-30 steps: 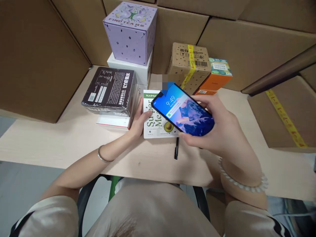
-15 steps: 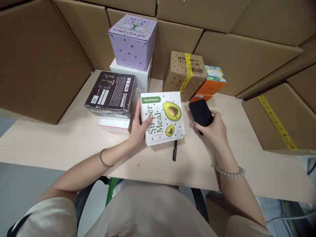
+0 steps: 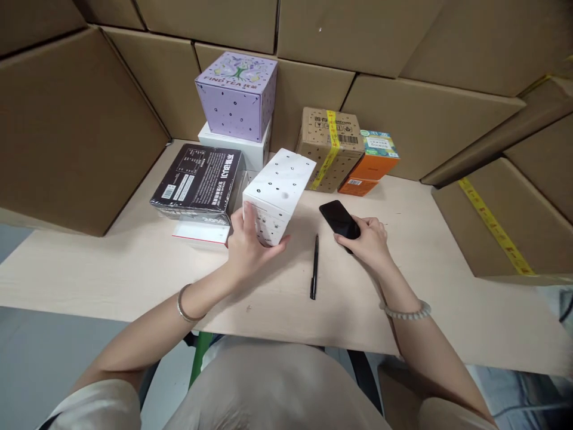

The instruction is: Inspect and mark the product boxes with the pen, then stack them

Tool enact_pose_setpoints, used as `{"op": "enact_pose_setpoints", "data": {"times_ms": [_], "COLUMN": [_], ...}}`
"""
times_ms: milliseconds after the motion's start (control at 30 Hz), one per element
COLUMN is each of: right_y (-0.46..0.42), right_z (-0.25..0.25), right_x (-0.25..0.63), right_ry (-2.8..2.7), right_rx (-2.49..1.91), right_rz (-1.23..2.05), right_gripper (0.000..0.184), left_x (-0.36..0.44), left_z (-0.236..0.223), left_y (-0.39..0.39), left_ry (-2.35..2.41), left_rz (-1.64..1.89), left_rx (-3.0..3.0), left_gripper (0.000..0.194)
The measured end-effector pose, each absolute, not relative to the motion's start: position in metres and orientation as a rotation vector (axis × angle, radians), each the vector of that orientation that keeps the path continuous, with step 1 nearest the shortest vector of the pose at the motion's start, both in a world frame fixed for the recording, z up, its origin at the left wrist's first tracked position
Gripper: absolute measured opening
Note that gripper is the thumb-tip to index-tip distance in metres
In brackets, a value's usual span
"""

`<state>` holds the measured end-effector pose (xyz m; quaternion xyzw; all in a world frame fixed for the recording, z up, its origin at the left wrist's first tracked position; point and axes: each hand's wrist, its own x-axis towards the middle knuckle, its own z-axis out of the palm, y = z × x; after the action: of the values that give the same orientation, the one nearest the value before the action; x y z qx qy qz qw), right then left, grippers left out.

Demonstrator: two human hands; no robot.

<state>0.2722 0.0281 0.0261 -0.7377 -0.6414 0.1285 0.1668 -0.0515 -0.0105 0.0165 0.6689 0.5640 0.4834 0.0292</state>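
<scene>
I see my left hand (image 3: 248,254) gripping a white, black-speckled, oblong cardboard box (image 3: 281,179), tilted over the pale, smooth tabletop (image 3: 273,310), my right hand (image 3: 369,243) holding a flat, glossy black phone (image 3: 338,218) near a slim black pen (image 3: 314,269)

Your left fingers (image 3: 249,221) are covering a lower corner of the white box (image 3: 281,179), while your right fingers (image 3: 347,241) are hiding part of the phone (image 3: 336,218). The dark box (image 3: 197,178), its fine print appearing illegibly small, is blocking most of the red-edged box (image 3: 199,233) beneath, and the view is cropping your sleeves (image 3: 97,407).
</scene>
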Motion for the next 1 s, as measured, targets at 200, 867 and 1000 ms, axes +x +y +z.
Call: {"op": "enact_pose_setpoints", "data": {"times_ms": [200, 867, 1000], "right_y": [0.004, 0.050, 0.059], "right_z": [0.039, 0.042, 0.044], "right_x": [0.228, 0.139, 0.135], "right_ry": [-1.930, -1.917, -1.945], "right_rx": [-1.672, -1.154, -1.190], "right_rz": [0.563, 0.995, 0.930], "right_gripper": [0.101, 0.064, 0.064], "left_x": [-0.052, -0.060, -0.052], "left_z": [0.023, 0.060, 0.067], "left_y": [-0.018, 0.028, 0.035], "left_ry": [1.840, 1.693, 1.658], "left_rz": [1.168, 0.934, 0.980], "left_rx": [2.007, 2.354, 2.237], "left_gripper": [0.123, 0.069, 0.065]}}
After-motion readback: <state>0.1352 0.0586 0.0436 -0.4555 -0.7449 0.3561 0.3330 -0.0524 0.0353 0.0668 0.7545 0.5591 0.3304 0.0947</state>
